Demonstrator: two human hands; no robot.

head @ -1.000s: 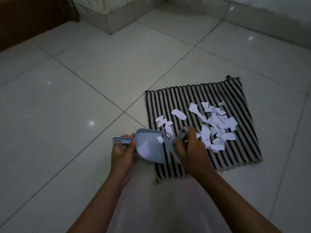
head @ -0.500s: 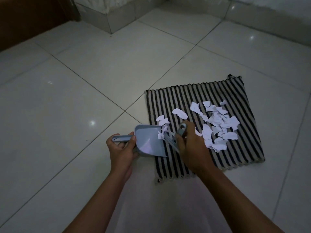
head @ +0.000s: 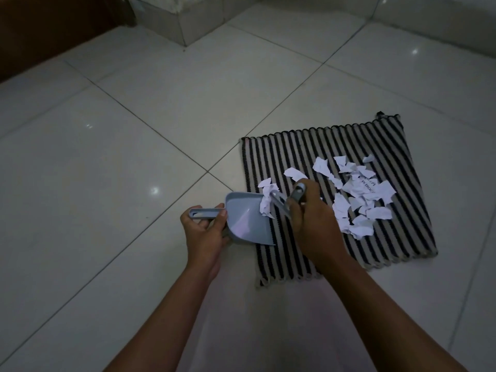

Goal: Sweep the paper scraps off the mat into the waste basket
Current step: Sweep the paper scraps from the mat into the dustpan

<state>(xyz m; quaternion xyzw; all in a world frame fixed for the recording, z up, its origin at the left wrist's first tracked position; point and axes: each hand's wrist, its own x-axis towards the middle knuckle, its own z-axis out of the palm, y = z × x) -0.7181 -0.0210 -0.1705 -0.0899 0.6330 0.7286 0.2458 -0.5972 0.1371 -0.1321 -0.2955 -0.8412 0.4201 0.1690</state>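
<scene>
the left hand holds the thin handle of a small light blue plastic dustpan, with its fingers curled round it. the dustpan sits at the left edge of a black and cream striped woven mat, and its open mouth lies on the mat. the right hand is wrapped tight round the grey handle of a little hand brush. the brush end points left and down, toward the dustpan mouth. a few white torn paper scraps are bunched up right at the dustpan mouth, touching the brush. one more scrap lies just past the right hand. most of the paper, a big loose pile, lies on the middle and right part of the mat, beside the right hand. one piece has dark print on it. the mat lies flat on a shiny pale tiled floor. both bare arms reach in from the bottom.
</scene>
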